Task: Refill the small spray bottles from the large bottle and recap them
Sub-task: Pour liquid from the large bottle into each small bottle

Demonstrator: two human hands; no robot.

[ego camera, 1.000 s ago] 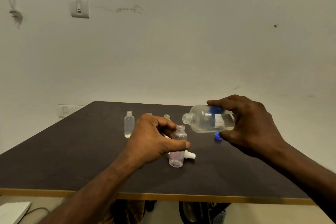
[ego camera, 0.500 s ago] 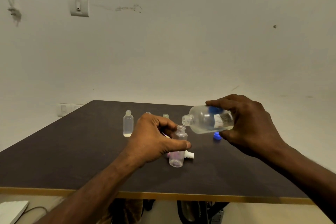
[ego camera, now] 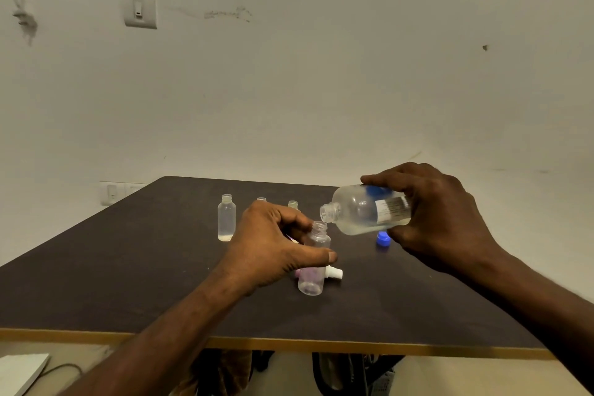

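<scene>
Dark table; left hand gripping uncapped small bottle, right hand clasping tilted clear large bottle.

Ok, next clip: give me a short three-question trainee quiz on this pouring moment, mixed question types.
1. True or false: the large bottle is tipped with its mouth toward the small bottle.
2. Which hand grips the small bottle?
A. left hand
B. right hand
C. neither
3. Fill in: the loose blue cap lies on the ____.

Key: 1 true; 2 A; 3 table.
</scene>
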